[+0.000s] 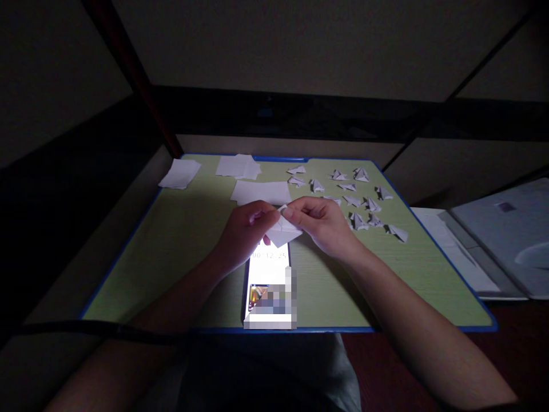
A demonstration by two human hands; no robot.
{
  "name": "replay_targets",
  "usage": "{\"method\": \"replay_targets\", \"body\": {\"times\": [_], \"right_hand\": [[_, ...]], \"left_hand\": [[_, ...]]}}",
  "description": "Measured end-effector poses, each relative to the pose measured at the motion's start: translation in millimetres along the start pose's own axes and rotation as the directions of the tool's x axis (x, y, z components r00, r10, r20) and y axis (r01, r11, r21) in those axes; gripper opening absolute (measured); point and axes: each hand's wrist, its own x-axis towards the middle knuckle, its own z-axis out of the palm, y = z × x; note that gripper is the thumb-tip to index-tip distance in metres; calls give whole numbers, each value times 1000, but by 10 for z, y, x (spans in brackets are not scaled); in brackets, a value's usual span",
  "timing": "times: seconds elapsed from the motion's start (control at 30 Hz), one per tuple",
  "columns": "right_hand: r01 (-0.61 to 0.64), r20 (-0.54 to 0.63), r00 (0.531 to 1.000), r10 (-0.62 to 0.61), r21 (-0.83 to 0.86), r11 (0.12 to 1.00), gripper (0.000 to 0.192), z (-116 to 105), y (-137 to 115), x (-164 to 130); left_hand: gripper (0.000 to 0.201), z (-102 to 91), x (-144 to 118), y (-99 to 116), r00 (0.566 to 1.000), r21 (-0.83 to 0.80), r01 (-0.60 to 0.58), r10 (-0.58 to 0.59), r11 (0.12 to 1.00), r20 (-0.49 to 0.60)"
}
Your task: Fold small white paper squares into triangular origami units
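Between my two hands is a small folded piece of white paper (282, 233), its lower end pointed and creases showing on its face. My left hand (249, 229) pinches its upper left side, and my right hand (321, 222) pinches the upper right, both thumbs nearly meeting at the top. Beneath the paper lies a lit phone (268, 266) on the green table, its screen showing a timer and partly blurred out. Just beyond my hands is a blank white sheet (261, 191), its near edge covered by my fingers.
Several folded paper figures (357, 220) are scattered over the right half of the blue-edged table (193, 234). Loose white sheets (235, 166) and another paper stack (180, 173) lie along the far left. A dark cable (98, 331) crosses the near left. White boards (501, 229) lean beyond the right edge.
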Motion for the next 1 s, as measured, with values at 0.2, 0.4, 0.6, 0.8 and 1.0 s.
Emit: {"method": "replay_targets", "body": {"times": [0.2,0.4,0.6,0.8,1.0], "right_hand": [[6,14,1000,-7,6,1000,35,-17,12,3],[-9,6,1000,9,26,1000,33,-11,-3,0],[-18,0,1000,18,17,1000,30,-11,-10,2],[-14,1,1000,14,29,999,32,-24,9,-2],[-4,14,1000,4,9,1000,34,-26,22,-1]], "left_hand": [[19,-6,13,-21,996,-109,91,-89,990,25],[20,-5,18,-42,993,-127,119,-117,985,20],[19,-4,19,-21,996,-86,84,-84,993,12],[16,8,-8,10,1000,48,-17,18,999,-22],[16,12,-32,25,994,151,-102,105,983,-13]]}}
